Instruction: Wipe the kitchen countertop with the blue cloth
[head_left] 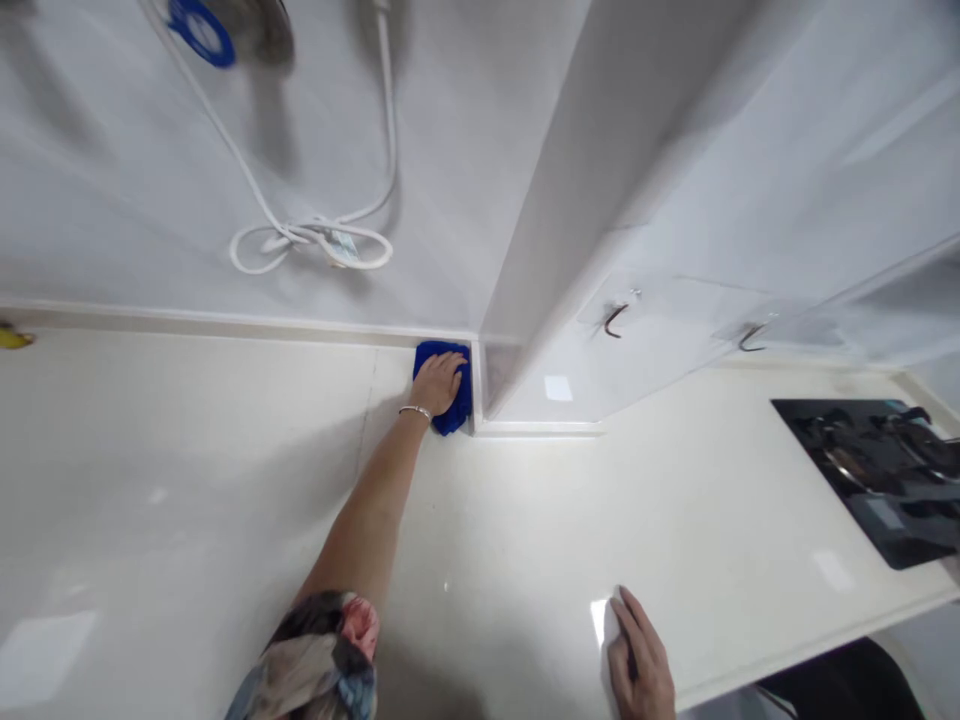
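My left hand (439,383) lies over a folded blue cloth (453,418), pressing it against the white countertop (480,540) in the inner corner where the back wall meets a jutting pillar. The cloth touches the low ledge along the wall. A thin bracelet (416,411) circles my left wrist. Close to the counter's front edge, my right hand (641,655) rests on the surface with its fingers extended and nothing visible in it; its underside is hidden.
A black cooktop (874,480) is set into the counter at right. Two hooks (615,320) are fixed on the pillar side. A bundled white cord (311,235) hangs on the back wall near a blue round object (201,32). Something yellow (13,337) lies at far left.
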